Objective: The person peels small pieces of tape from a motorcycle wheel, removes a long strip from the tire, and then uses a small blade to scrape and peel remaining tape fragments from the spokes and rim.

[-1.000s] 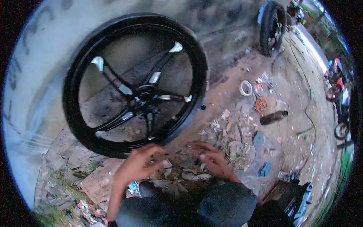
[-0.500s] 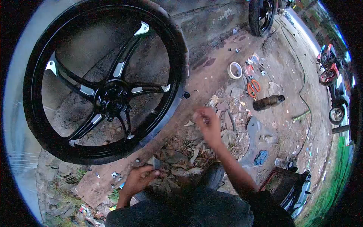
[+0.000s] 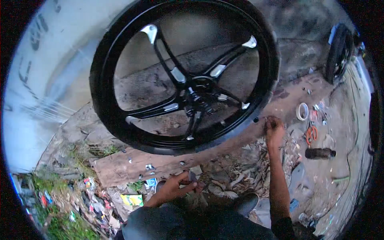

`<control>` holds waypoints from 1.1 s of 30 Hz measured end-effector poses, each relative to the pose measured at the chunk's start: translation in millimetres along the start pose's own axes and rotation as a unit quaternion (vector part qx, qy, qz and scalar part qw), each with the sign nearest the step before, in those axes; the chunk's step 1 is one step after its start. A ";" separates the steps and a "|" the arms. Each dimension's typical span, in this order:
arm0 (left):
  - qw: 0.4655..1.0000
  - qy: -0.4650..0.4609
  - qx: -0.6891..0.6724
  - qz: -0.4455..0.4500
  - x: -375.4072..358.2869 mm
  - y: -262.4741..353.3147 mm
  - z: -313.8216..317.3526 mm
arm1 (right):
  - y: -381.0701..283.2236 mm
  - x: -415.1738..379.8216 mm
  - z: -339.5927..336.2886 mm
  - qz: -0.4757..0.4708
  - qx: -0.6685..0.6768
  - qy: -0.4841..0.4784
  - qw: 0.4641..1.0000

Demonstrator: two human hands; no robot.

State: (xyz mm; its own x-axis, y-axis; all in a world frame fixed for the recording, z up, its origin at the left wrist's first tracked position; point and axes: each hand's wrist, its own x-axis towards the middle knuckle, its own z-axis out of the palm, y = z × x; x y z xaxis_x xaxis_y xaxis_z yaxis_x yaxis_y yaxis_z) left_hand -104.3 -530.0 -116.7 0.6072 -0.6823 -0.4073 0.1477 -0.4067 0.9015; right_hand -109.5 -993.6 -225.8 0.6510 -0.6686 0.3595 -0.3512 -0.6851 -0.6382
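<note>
A black motorcycle wheel with silver-faced spoke parts stands upright in front of me, strips of covering around its rim. Below its lower edge, my left hand is closed, pinching a small grey flat piece between thumb and fingers. My right hand is at the wheel's lower right, apart from the rim, its fingers curled together. Whatever those fingers may hold is too blurred to name. A small round black cap lies just left of the right hand.
A brown board runs beneath the wheel. To the right lie a tape roll, orange-handled scissors and a dark bottle. Another wheel leans at the far right. Litter and dry leaves surround my feet.
The view has turned left, so the wheel and ground items appear farther right. My left hand still pinches the grey piece. The right hand remains curled near the wheel's lower right.
</note>
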 end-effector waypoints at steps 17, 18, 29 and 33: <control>0.980 0.042 -0.167 0.097 43.8 37.6 12.8 | -201.9 -128.3 -111.0 0.168 0.257 -0.161 0.938; 0.978 0.062 -0.112 0.164 49.0 51.3 12.7 | -206.4 -128.2 -112.9 0.154 0.251 -0.162 0.942; 0.970 0.101 0.012 0.221 58.5 83.8 22.6 | -222.9 -120.0 -116.3 0.018 0.220 -0.183 0.958; 0.973 0.099 0.021 0.209 60.2 86.6 25.0 | -223.0 -120.6 -119.2 0.028 0.215 -0.193 0.957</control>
State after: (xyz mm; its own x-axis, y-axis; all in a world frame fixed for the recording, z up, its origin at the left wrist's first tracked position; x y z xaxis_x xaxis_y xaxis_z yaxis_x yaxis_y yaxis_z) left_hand -74.4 -621.5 -66.8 0.7468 -0.6642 0.0334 -0.1741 -0.1468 0.9737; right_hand -189.9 -794.7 -45.7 0.8688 -0.4866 0.0917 -0.1369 -0.4140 -0.8999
